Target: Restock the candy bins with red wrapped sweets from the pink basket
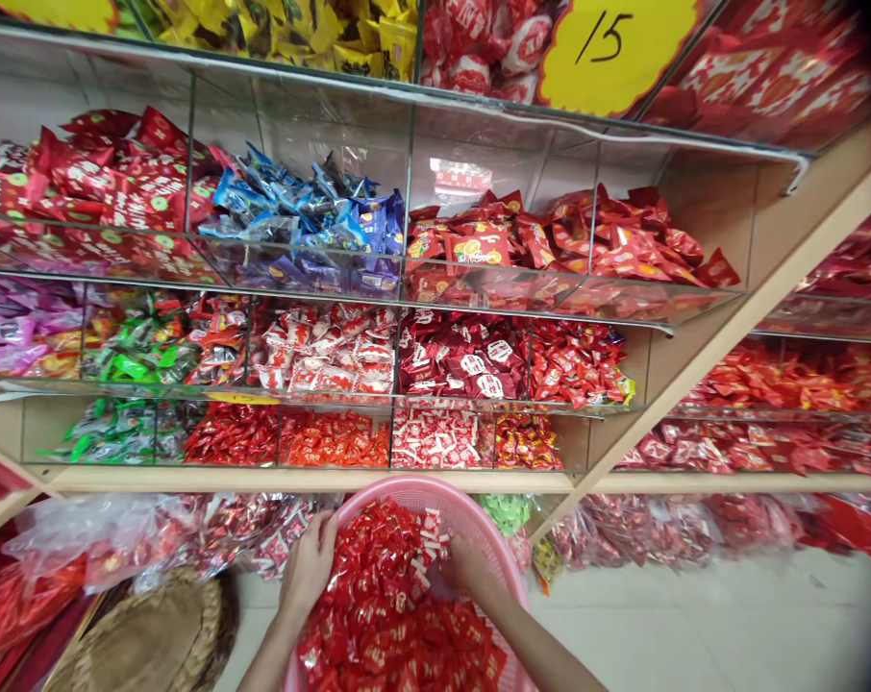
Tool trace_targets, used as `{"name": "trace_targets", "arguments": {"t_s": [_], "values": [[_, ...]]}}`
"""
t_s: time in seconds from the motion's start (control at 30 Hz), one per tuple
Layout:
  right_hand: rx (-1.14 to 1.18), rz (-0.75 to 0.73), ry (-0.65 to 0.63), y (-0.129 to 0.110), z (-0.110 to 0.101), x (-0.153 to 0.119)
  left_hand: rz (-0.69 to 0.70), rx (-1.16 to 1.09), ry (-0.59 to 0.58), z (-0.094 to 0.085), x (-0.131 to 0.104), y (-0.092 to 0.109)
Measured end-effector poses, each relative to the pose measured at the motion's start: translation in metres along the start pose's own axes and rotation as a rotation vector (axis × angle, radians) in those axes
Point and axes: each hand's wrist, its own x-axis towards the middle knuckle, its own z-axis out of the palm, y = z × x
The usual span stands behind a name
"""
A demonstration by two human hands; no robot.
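Note:
A round pink plastic basket (511,557) sits low in the middle of the view, filled with red-wrapped candies (399,625). Some white-and-red wrapped candies (430,534) lie near its far right side. My left hand (311,559) is closed over the basket's left rim. Inside the basket, at the right, my right hand (471,569) reaches down among the candies. Its fingertips are blurred and partly hidden, so I cannot tell what it holds.
Ahead stand shelves with clear-walled bins of wrapped candies, including blue ones (298,211) and red ones (493,240). A yellow price tag (615,48) reads 15. Bagged candies (637,527) lie beneath the shelves. A woven basket (151,630) stands at lower left.

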Motion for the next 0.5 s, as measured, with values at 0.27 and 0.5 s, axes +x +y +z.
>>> {"name": "trace_targets", "arguments": {"t_s": [0.27,0.5], "values": [[-0.104,0.001,-0.032,-0.0068,-0.0041,0.0061,-0.005,0.019,0.008,0.0007,0.0005,0.0011],[-0.003,-0.002,0.014,-0.0090,-0.0034,-0.0013,-0.017,0.012,-0.024,-0.0012,0.0001,0.0030]]}}
